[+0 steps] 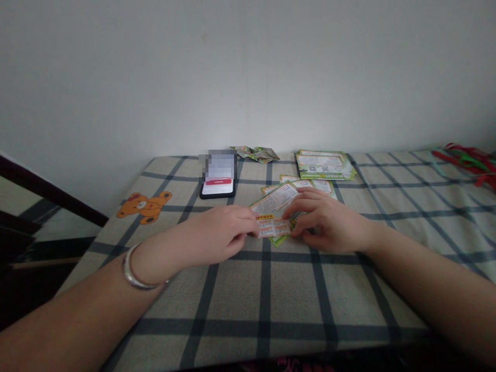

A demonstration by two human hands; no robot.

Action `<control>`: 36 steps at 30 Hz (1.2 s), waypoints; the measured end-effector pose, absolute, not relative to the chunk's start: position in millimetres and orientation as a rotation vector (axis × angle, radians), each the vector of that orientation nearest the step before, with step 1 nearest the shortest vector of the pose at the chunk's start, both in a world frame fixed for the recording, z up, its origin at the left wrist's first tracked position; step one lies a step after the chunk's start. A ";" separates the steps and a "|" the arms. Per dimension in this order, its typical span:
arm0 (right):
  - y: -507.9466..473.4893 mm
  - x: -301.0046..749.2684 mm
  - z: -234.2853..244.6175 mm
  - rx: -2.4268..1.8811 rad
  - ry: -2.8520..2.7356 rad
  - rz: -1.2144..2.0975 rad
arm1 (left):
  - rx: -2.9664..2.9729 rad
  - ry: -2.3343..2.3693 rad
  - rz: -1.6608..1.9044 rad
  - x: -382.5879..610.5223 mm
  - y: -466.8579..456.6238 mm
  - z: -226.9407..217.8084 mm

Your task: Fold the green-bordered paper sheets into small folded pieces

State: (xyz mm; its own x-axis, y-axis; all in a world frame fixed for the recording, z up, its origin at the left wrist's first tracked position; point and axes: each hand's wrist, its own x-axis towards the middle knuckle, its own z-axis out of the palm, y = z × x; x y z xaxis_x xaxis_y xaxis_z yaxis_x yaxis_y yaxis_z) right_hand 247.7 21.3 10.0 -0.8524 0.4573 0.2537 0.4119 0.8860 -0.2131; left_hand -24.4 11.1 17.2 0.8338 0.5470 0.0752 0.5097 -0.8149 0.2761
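A small printed paper slip [274, 227] with orange-and-white boxes lies across a green-and-white printed packet [276, 200] on the checked cloth. My left hand [222, 232], a silver bangle on its wrist, pinches the slip's left edge. At the slip's right end, my right hand [327, 219] has its thumb and fingers closed on the edge. The right fingers also rest over the packet and hide part of it. Just behind, more of the same packets [315, 184] lie partly covered.
A phone [218, 190] with a lit screen lies behind my left hand. Crumpled packets [260, 154] and a stack of flat packets [326, 165] sit by the wall. A cartoon bear [145, 207] is at left; red and green strips [470, 163] lie far right.
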 end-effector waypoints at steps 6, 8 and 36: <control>23.4 246.9 6.2 -0.643 -2.716 0.299 | 2.828 0.798 0.230 -22.9 12.8 10.4; 22.9 244.8 5.2 -0.678 -2.710 0.287 | 2.858 0.775 0.289 -22.6 14.8 5.0; 24.9 242.4 -7.8 -0.758 -2.402 -0.117 | 2.969 0.987 0.745 -13.6 14.0 -12.9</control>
